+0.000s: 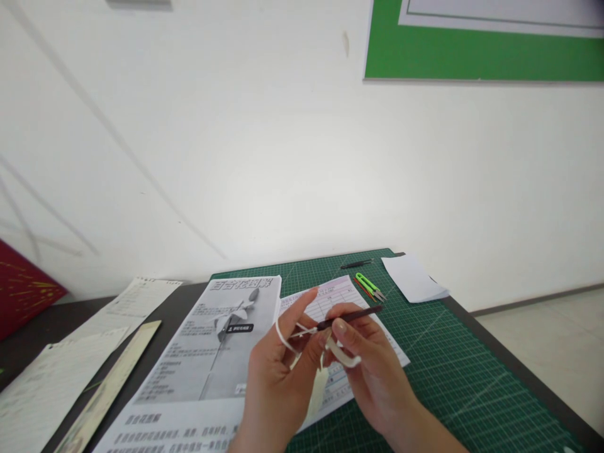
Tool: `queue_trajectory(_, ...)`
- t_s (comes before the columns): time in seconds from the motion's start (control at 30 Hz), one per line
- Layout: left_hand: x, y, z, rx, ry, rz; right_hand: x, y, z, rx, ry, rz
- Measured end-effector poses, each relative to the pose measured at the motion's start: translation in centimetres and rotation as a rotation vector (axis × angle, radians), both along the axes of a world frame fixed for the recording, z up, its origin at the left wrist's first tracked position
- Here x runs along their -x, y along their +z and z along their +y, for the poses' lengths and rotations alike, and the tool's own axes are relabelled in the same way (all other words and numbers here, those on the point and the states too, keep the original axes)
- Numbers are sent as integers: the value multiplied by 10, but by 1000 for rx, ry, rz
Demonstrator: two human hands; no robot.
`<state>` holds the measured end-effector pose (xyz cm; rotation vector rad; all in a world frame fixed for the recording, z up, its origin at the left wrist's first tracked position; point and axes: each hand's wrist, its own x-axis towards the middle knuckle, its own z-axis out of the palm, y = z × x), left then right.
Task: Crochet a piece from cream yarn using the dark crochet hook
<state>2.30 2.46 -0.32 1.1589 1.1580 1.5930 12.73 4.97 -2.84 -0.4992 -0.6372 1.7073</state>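
Observation:
My right hand (377,371) is closed around a crochet hook (357,314) with a dark handle, held nearly level and slanting up to the right. White yarn (282,336) loops around the raised index finger of my left hand (278,377) and runs to the hook's tip. My left thumb and fingers pinch a small piece of white crochet work close to that tip. A curled white strip (348,360) of it bends out between the hands, and a paler white part (318,391) hangs underneath. Fingers partly cover the stitches.
A green cutting mat (453,365) covers the table's right side. On it lie green thread snips (369,284), black tweezers (357,263), a ruled sheet (389,343) and white paper (415,277). A printed flower sheet (189,352), a long ruler-like strip (113,384) and handwritten pages (61,377) lie left.

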Motion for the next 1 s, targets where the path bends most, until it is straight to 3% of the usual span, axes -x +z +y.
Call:
queue_trajectory(0.27, 5, 0, 4, -120, 120, 303, 0, -4, 2, 92, 96, 18)
queue_trajectory(0.57, 8, -1, 6, -44, 50, 208, -3, -3, 6, 22, 169, 17)
queue_trajectory(0.8, 31, -1, 15, -10, -388, 9, -7, 2, 6, 67, 139, -32)
queue_trajectory(1.0, 41, 0, 17, 34, -510, -162, -8, 3, 6, 68, 118, -9)
